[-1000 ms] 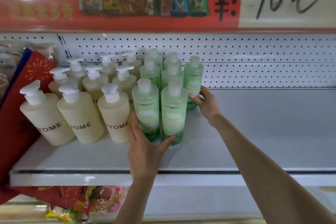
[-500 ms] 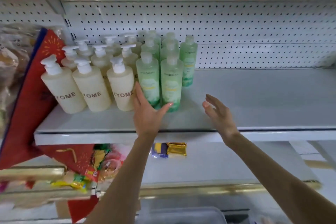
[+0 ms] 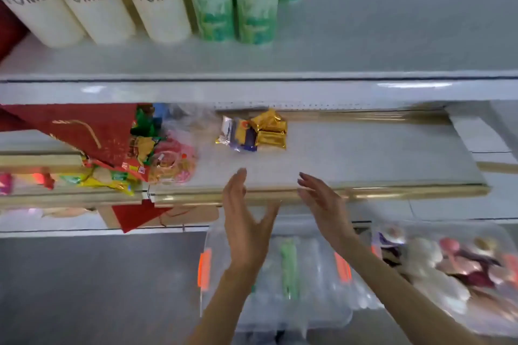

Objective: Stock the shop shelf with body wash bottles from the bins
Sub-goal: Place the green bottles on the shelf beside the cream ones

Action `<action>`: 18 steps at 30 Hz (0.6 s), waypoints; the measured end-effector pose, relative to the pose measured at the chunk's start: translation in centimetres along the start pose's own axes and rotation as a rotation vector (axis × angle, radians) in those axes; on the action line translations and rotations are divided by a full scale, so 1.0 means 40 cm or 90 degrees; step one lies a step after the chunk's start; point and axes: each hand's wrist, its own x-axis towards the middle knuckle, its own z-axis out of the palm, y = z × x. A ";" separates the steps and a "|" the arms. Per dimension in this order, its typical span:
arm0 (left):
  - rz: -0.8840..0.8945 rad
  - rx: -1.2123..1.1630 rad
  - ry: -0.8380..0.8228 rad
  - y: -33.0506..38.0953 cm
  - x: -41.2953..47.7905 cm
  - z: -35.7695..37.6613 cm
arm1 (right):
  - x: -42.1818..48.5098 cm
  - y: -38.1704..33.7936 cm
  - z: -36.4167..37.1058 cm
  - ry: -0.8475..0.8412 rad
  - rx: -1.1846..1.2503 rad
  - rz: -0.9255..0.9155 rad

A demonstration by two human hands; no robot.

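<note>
Shelf (image 3: 392,36): cream bottles (image 3: 92,3), green bottles (image 3: 252,0), tops cut off. Clear bin (image 3: 316,311) below, contents blurred. Hands: left hand (image 3: 244,221), right hand (image 3: 322,207), fingers straight, empty.

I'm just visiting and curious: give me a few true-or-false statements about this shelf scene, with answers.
1. The left hand and the right hand hold nothing. True.
2. The green bottles stand left of the cream bottles. False: they stand to their right.
3. Gold packets lie on the shelf below the bottles. True.
4. The clear bin has blue latches. False: its latches are orange.
</note>
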 end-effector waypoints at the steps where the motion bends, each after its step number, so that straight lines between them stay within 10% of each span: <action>1: -0.064 0.016 -0.044 -0.053 -0.045 0.005 | -0.006 0.064 0.014 0.001 0.014 0.051; 8: -0.417 0.086 -0.207 -0.401 -0.304 0.013 | -0.083 0.548 0.118 -0.002 -0.019 0.413; 18: -0.563 0.162 -0.233 -0.720 -0.359 0.065 | -0.045 0.901 0.167 0.060 -0.099 0.601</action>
